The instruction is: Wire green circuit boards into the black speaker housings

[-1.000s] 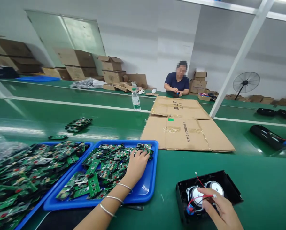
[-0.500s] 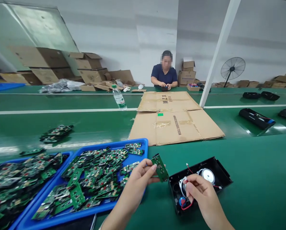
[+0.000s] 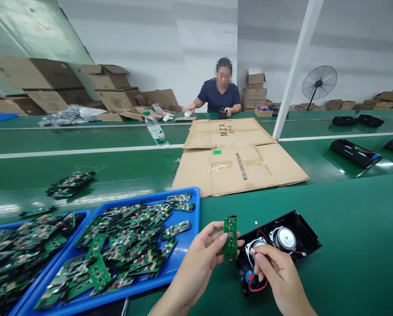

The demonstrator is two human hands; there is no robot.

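A green circuit board (image 3: 230, 239) stands nearly upright between the thumb and fingers of my left hand (image 3: 208, 248). My right hand (image 3: 275, 267) pinches a small white wire connector (image 3: 252, 252) over the black speaker housing (image 3: 303, 230). Red wire (image 3: 258, 289) runs below that hand, beside a blue round part (image 3: 250, 276). Two round speakers sit inside the housing: the right one (image 3: 284, 238) shows its white back, while my right fingers partly cover the left one (image 3: 253, 249). The board's lower end is close to the housing's left edge.
Blue trays heaped with circuit boards, one tray (image 3: 196, 206) beside my left arm, fill the left side. Flattened cardboard (image 3: 229, 169) lies ahead, with a water bottle (image 3: 156, 129) behind it. Black housings (image 3: 354, 152) rest at right. A co-worker (image 3: 220, 94) sits across the bench.
My left hand has moved right and turned the board more upright, nearer the housing. My right hand keeps its pinch on the connector. The co-worker has reached one hand out sideways.
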